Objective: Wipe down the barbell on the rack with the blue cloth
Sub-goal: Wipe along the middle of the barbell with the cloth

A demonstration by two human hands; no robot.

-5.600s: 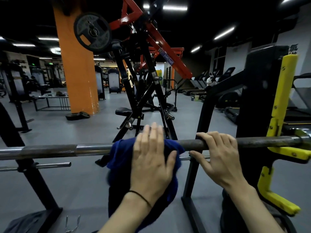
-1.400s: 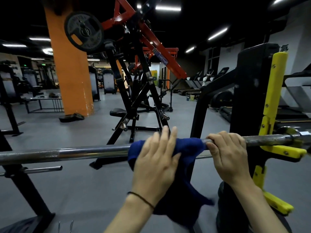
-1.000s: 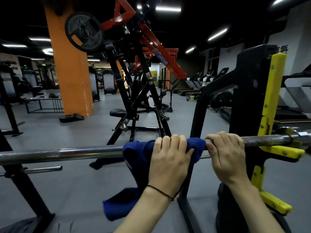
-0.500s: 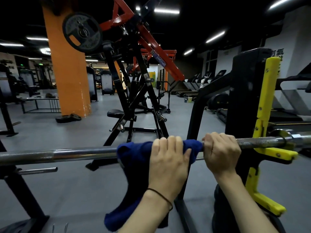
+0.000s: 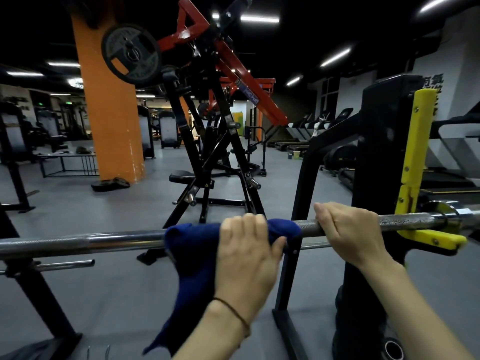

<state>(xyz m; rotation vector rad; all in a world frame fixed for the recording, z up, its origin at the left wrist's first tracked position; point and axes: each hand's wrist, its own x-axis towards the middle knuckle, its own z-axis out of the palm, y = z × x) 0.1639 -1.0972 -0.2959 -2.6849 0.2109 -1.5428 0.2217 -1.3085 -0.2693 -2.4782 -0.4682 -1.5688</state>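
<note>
Gripping the blue cloth [image 5: 192,245] around the barbell [image 5: 104,240], left hand [image 5: 246,258]; right hand [image 5: 348,232] clasps bare bar.

Definitely a commercial gym: a barbell [image 5: 78,241] is sitting on a rack with yellow hooks [image 5: 426,235], a plate-loaded machine [image 5: 207,126] is standing on grey rubber flooring [image 5: 104,216], and treadmills [image 5: 298,136] are lining the far wall.

Barbell [image 5: 104,240]: left end cut by frame edge; right sleeve cut by right edge; mid-shaft hidden under blue cloth [image 5: 192,245].
Cloth lower tail: motion-blurred.
Left hand [image 5: 246,258] fingertips: hidden behind bar.
Right hand [image 5: 350,229] fingertips: hidden likewise.
Wall lettering, upper right: partly blocked.
</note>
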